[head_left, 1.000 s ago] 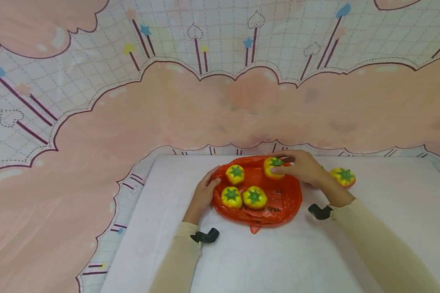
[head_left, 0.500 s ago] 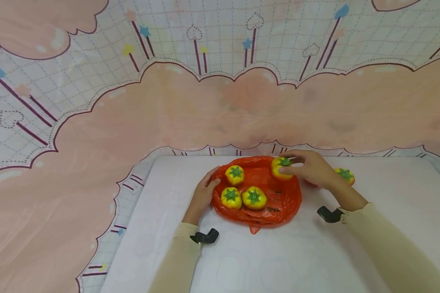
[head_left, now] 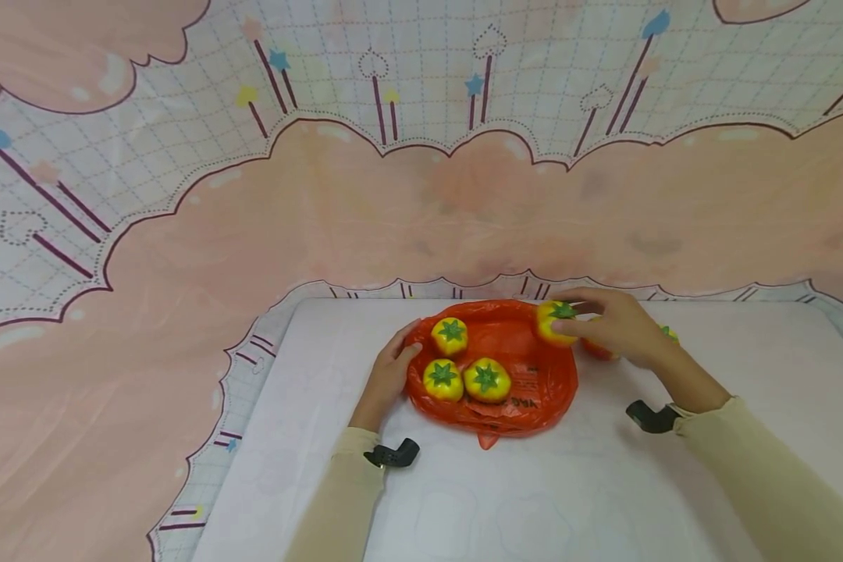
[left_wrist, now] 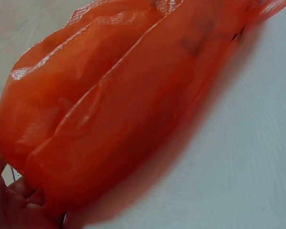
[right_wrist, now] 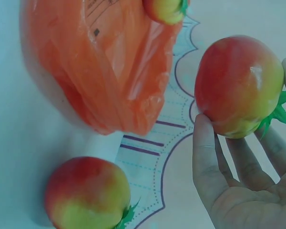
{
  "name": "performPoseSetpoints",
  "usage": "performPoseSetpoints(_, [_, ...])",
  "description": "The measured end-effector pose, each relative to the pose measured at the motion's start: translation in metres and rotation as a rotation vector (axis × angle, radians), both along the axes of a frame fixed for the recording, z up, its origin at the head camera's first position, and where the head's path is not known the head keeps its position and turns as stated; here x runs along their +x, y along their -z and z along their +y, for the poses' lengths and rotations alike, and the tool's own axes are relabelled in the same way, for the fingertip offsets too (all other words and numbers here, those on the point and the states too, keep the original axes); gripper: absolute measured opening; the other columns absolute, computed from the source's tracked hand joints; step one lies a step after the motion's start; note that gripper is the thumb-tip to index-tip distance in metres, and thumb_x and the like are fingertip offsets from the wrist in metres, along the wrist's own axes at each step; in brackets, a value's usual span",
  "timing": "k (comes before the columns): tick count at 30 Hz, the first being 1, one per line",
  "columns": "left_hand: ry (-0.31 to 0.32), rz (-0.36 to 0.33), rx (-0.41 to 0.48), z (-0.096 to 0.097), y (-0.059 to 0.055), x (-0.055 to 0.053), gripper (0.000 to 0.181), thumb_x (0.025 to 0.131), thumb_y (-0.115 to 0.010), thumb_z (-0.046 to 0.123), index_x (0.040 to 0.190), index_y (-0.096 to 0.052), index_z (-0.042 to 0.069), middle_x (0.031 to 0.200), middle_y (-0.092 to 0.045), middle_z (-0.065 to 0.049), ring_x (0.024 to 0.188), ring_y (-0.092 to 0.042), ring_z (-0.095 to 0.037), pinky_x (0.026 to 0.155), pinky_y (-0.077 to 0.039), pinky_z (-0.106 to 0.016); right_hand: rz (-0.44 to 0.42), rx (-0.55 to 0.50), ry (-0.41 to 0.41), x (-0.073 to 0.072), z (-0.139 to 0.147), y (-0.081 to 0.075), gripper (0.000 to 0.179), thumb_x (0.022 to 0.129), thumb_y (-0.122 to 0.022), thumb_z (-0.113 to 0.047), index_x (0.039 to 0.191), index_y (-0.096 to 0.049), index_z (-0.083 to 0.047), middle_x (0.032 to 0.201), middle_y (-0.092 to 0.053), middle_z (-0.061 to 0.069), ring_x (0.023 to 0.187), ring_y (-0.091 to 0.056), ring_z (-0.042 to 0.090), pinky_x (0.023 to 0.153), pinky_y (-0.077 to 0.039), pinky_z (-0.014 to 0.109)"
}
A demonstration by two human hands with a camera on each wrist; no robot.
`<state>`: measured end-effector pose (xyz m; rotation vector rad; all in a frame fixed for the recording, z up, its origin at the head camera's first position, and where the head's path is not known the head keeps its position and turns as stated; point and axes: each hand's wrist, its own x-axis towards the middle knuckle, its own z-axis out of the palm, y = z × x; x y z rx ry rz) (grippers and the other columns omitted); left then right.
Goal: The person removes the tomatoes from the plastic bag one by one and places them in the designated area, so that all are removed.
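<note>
An orange-red plastic bag (head_left: pixel 544 406) with its mouth spread wide sits on the white table, and three yellow tomato-like fruits with green star-shaped tops, one of them here (head_left: pixel 488 379), show inside. My left hand (head_left: pixel 386 375) grips the bag's left rim; curled fingers (left_wrist: pixel 31 202) show against the plastic in the left wrist view. With thumb and fingers my right hand (head_left: pixel 625 328) holds another red-and-yellow tomato-like fruit (right_wrist: pixel 238 86) up, overlapping the bag's right rim in the head view and apart from the bag in the right wrist view.
Right of the bag, a tomato-like fruit (head_left: pixel 597 351) lies on the table (head_left: pixel 506 499), partly hidden by my right hand. Another fruit (head_left: pixel 670 333) is farther right, mostly behind the forearm. A patterned pink cloth (head_left: pixel 393 211) hangs behind the table's far edge.
My right hand has moved rightward with the held fruit, from above the inside of the bag to its right rim. The left hand and bag stay in place.
</note>
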<state>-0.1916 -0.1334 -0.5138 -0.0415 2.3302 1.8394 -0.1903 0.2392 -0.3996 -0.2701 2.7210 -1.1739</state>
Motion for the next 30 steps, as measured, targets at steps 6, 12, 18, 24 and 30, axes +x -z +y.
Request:
performPoseSetpoints(6, [0.006, 0.015, -0.003, 0.001, -0.001, 0.000, 0.044, 0.104, -0.053, 0.039, 0.147, -0.049, 0.047, 0.161, -0.042, 0.011, 0.153, -0.034, -0.020, 0.122, -0.035, -0.050, -0.024, 0.007, 0.011, 0.006, 0.007, -0.003, 0.068, 0.085, -0.076, -0.058, 0.140, -0.061, -0.022, 0.143, -0.058, 0.011, 0.131, -0.054, 0.042, 0.086, -0.062, 0.048])
performPoseSetpoints(12, [0.001, 0.010, -0.007, 0.001, -0.001, 0.001, 0.043, 0.104, -0.054, 0.039, 0.145, -0.050, 0.049, 0.160, -0.043, 0.013, 0.152, -0.035, -0.019, 0.121, -0.036, -0.049, -0.057, 0.022, 0.032, 0.010, 0.017, -0.005, 0.070, 0.084, -0.074, -0.062, 0.141, -0.059, -0.024, 0.143, -0.056, 0.013, 0.133, -0.050, 0.044, 0.082, -0.064, 0.044])
performPoseSetpoints(18, [0.001, 0.006, -0.010, 0.001, 0.000, 0.001, 0.043, 0.103, -0.054, 0.040, 0.145, -0.049, 0.050, 0.160, -0.043, 0.013, 0.152, -0.035, -0.020, 0.120, -0.037, -0.050, -0.046, 0.024, 0.035, 0.013, 0.024, -0.004, 0.070, 0.085, -0.073, -0.061, 0.141, -0.059, -0.022, 0.145, -0.055, 0.014, 0.133, -0.050, 0.044, 0.084, -0.063, 0.045])
performPoseSetpoints(24, [0.002, 0.016, 0.004, 0.000, 0.001, 0.001, 0.042, 0.104, -0.054, 0.040, 0.145, -0.050, 0.049, 0.159, -0.044, 0.013, 0.152, -0.036, -0.019, 0.122, -0.035, -0.050, -0.043, 0.028, 0.035, 0.016, 0.031, -0.005, 0.068, 0.087, -0.073, -0.058, 0.142, -0.058, -0.021, 0.148, -0.052, 0.015, 0.135, -0.047, 0.045, 0.088, -0.062, 0.051])
performPoseSetpoints(30, [0.001, 0.011, 0.002, -0.001, 0.002, 0.000, 0.043, 0.103, -0.056, 0.040, 0.144, -0.050, 0.048, 0.158, -0.045, 0.014, 0.152, -0.036, -0.018, 0.122, -0.035, -0.049, -0.037, 0.034, 0.047, 0.019, 0.037, -0.006, 0.068, 0.088, -0.072, -0.058, 0.143, -0.057, -0.022, 0.150, -0.050, 0.015, 0.136, -0.047, 0.045, 0.093, -0.058, 0.057])
